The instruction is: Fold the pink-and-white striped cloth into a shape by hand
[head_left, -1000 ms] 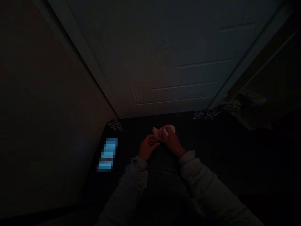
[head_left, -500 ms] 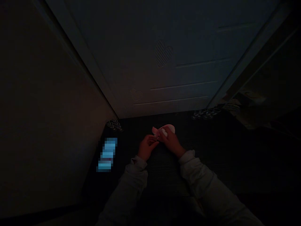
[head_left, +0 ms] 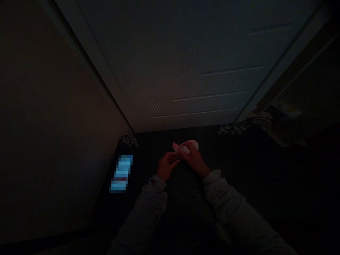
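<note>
The scene is very dark. My right hand is closed round a small pale pink object that sticks out past its fingers over a dark surface. My left hand sits just left of it, fingers curled in a pinch at the object's near end; what it pinches is too dim to make out. Both arms wear light long sleeves.
A lit phone screen lies on the dark surface to the left of my hands. Clusters of small shiny round things sit at the back left and back right. A pale door with heart patterns rises behind.
Hardly anything moves. My hands stay together on the pink object, with only slight shifts of the fingers and of the camera.
</note>
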Motion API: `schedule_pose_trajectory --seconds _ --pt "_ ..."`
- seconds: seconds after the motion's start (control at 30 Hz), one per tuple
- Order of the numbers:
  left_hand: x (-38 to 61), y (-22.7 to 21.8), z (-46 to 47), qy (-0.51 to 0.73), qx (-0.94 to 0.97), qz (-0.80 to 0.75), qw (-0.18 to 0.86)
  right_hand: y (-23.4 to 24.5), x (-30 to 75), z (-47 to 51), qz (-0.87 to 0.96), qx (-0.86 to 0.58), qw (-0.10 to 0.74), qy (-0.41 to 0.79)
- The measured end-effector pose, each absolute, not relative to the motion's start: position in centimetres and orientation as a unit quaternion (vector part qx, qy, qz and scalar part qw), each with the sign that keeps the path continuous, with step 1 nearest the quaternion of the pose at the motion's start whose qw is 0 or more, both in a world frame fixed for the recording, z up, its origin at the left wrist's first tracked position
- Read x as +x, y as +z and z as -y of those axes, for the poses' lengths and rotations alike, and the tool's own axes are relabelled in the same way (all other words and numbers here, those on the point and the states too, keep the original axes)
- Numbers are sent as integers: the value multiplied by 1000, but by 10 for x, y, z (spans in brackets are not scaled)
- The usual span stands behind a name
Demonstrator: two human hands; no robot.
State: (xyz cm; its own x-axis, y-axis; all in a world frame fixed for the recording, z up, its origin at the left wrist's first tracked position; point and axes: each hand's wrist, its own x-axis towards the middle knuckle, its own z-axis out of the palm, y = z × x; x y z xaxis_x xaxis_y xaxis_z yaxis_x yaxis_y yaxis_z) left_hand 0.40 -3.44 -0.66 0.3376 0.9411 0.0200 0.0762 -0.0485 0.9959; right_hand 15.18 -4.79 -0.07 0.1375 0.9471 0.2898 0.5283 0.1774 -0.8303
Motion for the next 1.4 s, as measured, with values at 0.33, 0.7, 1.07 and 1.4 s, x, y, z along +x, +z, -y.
schedule_pose_trajectory --seconds 0.33,0.7,1.07,1.4 --pt "3 -7 34 396 596 -419 559 2 150 49 607 -601 465 232" --pt "2 -8 33 390 608 -425 545 2 151 50 626 -592 454 229" --pt "3 -6 34 388 617 -426 535 2 151 50 611 -602 458 235" --pt "3 -6 34 386 621 -431 528 1 151 49 628 -594 453 219"
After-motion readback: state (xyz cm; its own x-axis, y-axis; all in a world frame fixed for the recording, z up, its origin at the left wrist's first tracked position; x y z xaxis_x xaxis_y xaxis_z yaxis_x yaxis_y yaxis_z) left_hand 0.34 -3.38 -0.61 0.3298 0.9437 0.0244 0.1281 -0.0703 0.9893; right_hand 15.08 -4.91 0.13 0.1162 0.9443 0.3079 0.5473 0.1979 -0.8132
